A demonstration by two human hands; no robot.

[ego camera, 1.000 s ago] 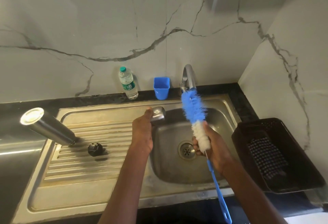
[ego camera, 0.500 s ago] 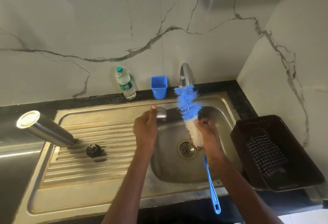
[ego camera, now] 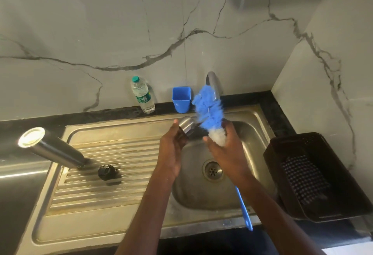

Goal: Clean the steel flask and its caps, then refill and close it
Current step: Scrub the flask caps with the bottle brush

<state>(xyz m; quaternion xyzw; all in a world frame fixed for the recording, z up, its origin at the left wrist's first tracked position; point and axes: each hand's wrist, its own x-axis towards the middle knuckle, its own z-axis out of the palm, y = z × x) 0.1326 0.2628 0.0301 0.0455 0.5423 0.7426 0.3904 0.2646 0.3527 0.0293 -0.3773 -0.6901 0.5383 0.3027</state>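
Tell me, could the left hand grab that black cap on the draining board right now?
Probably not yet: the left hand grips the steel cap. The path to the black cap looks unobstructed.

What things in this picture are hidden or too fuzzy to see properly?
Head view only:
- Steel cap: the left hand covers its lower part, so its inside is hidden.
- Brush: bristles blurred; the right hand hides the middle of it.
- Water bottle: label too small to read.
- Flask: mouth faces down on the drainboard, unseen.
- Tap: spout hidden behind the brush, so running water cannot be told.
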